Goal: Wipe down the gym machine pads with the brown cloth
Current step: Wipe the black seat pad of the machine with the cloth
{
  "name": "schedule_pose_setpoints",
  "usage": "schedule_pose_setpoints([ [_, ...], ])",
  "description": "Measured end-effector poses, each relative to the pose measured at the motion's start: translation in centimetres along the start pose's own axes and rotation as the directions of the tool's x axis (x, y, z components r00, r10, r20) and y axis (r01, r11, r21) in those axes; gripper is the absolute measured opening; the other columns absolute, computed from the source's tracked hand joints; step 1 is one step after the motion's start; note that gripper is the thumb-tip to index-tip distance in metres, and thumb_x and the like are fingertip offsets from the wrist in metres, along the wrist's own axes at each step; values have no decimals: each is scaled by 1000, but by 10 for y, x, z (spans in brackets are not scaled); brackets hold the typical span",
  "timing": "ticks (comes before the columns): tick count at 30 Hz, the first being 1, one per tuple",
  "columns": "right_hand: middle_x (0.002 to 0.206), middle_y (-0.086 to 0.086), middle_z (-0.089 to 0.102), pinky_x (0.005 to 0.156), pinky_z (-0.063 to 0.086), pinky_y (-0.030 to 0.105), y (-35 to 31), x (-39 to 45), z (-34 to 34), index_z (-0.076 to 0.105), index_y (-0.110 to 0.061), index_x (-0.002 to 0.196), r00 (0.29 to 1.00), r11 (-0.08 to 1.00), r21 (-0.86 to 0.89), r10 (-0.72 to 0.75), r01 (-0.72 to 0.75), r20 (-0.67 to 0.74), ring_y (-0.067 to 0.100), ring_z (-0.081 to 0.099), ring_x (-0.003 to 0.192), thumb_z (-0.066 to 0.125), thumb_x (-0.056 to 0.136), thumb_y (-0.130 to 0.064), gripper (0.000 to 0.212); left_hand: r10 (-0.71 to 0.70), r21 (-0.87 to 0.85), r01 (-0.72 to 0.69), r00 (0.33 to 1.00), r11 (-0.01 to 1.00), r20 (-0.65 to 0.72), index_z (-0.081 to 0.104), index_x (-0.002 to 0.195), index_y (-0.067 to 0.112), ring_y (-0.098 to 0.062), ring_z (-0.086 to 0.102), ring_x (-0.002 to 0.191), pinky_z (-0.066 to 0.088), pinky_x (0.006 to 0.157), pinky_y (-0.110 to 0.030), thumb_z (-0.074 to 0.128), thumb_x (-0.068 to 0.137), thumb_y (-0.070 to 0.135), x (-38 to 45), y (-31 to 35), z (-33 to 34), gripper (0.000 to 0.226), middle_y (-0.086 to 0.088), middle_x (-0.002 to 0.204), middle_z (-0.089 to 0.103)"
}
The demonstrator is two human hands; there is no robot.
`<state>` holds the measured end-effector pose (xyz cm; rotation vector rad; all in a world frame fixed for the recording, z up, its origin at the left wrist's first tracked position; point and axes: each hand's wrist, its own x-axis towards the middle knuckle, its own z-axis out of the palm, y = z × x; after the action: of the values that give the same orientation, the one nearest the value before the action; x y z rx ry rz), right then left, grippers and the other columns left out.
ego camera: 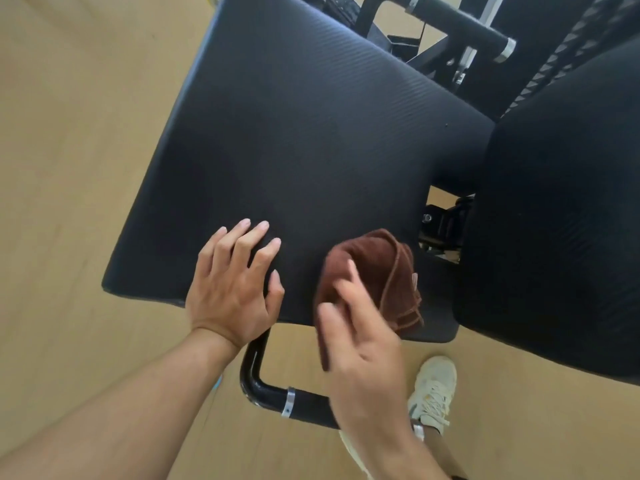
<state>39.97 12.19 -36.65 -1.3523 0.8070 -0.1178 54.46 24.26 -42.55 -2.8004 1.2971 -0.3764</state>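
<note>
A large black ribbed seat pad (304,140) fills the middle of the view. My left hand (235,282) rests flat on its near edge with fingers spread, holding nothing. The brown cloth (377,271) is bunched on the pad's near right corner. My right hand (363,348) lies over the cloth's near side, blurred, fingers partly apart and touching it. A second black pad (561,220) stands at the right, close beside the seat.
A black metal handle bar (270,393) with a silver ring sticks out below the seat's near edge. Black frame parts and a padded grip (460,22) sit beyond the seat. A white sneaker (433,389) stands on the tan floor (69,168).
</note>
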Motion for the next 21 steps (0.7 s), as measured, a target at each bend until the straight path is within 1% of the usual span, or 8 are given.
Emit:
schedule_pose_setpoints([
  [2, 166, -21, 9, 118, 1, 7, 6, 12, 11, 43, -37, 151, 934, 882, -423, -51, 208, 354, 0, -2, 156, 46, 108, -17, 48, 3, 0, -3, 1000, 1000, 8, 60, 125, 11, -35, 50, 134, 34, 115, -50, 48, 92, 29, 0, 0, -1, 40, -14, 138, 60],
  [3, 167, -18, 8, 120, -1, 10, 10, 15, 10, 41, -36, 153, 908, 803, -512, -81, 304, 411, 4, -7, 156, 44, 108, -16, 50, 4, -2, -4, 1000, 1000, 11, 60, 125, 12, -35, 50, 134, 34, 115, -50, 50, 91, 30, 0, 0, -1, 40, -14, 138, 60],
  [6, 159, -10, 41, 127, 18, 28, 23, 19, -7, 52, -28, 148, 911, 717, -565, -358, 408, 204, 10, 21, 155, 58, 101, -26, 48, 5, -8, -5, 1000, 1000, 17, 62, 125, 11, -35, 50, 134, 34, 115, -51, 50, 90, 29, 1, 2, -2, 41, -14, 138, 60],
  [9, 170, 1, 18, 128, 6, 51, 51, 37, -15, 28, -34, 160, 921, 504, -791, -341, 348, 189, 23, 2, 159, 50, 96, -65, 74, 2, 5, -2, 1000, 1000, 18, 63, 125, 10, -35, 50, 134, 34, 115, -51, 48, 92, 30, 1, 2, -3, 41, -15, 138, 60],
  [11, 172, 5, 11, 124, 6, 63, 66, 53, -10, 22, -36, 161, 924, 402, -851, -314, 338, 218, 30, -4, 159, 37, 94, -75, 79, -3, 6, 3, 1000, 1000, 22, 62, 125, 11, -35, 50, 134, 34, 115, -51, 46, 93, 30, 1, 2, -3, 41, -15, 138, 60],
  [16, 170, 2, 17, 120, 3, 72, 52, 117, -14, 27, -42, 157, 901, 355, -890, -417, 286, 123, 38, 0, 157, 29, 99, -69, 65, -6, 6, 6, 1000, 1000, -2, 63, 124, 11, -35, 51, 133, 34, 115, -50, 51, 90, 27, 0, 2, -2, 40, -14, 136, 61],
  [19, 172, -2, 11, 121, 1, 70, 23, 163, -16, 22, -46, 158, 938, 484, -873, -326, 59, -117, 39, -7, 157, 31, 96, -69, 67, 2, 15, -1, 1000, 1000, -21, 64, 123, 11, -34, 51, 132, 35, 115, -50, 51, 90, 26, 0, 1, -1, 39, -14, 135, 62],
  [21, 171, -3, 13, 125, 1, 61, 17, 168, -13, 24, -43, 158, 934, 527, -849, -319, 36, -158, 34, -5, 158, 34, 96, -67, 67, 3, 8, -2, 1000, 1000, -30, 64, 123, 11, -34, 51, 132, 36, 114, -50, 50, 90, 26, 0, 2, 1, 40, -13, 135, 62],
])
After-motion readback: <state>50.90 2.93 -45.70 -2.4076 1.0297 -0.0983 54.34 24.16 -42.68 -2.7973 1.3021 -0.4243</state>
